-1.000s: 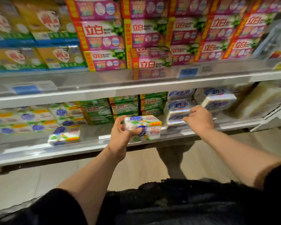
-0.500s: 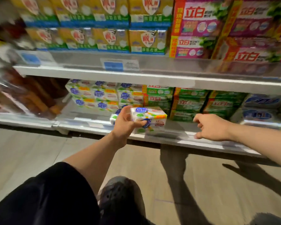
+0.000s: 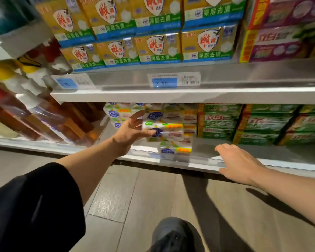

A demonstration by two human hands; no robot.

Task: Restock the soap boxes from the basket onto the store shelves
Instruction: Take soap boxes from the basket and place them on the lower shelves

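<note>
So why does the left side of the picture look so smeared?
Head view: motion blur smears the bottles at left and the soap pack in the left hand; the wide lens bows the upper shelf edge; the arms throw dark shadows on the floor.

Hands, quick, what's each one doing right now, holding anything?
Left hand: grips a white soap pack at the lower shelf stack.
Right hand: open, fingers relaxed, holding nothing, at the shelf's front edge.

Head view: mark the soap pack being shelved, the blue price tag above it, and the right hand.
soap pack (image 3: 168, 129), head view, front face
blue price tag (image 3: 164, 82), head view, blue panel
right hand (image 3: 238, 163), head view, back of hand
</note>
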